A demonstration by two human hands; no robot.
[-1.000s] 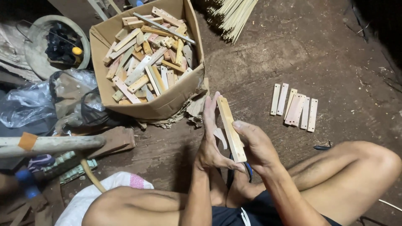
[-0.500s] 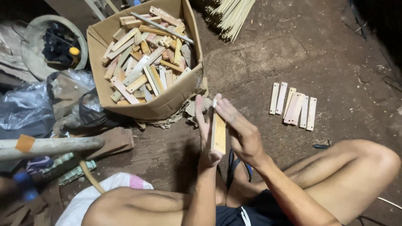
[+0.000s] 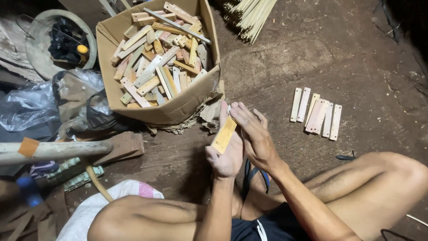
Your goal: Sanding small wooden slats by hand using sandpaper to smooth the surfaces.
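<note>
A short flat wooden slat stands tilted between my palms, in front of my crossed legs. My left hand supports it from below with the fingers up behind it. My right hand presses against its right side, fingers extended over the top end. Just beyond my hands stands a cardboard box piled with several similar wooden slats. To the right, several pale slats lie side by side on the dirt floor.
A bundle of thin sticks lies at the top. At the left are a round basin, crumpled plastic bags, a wooden handle and a white sack. My bare knees frame the bottom.
The slat has shifted from my right hand's grip to lie pressed between both palms, and my hands have moved slightly up towards the box.
</note>
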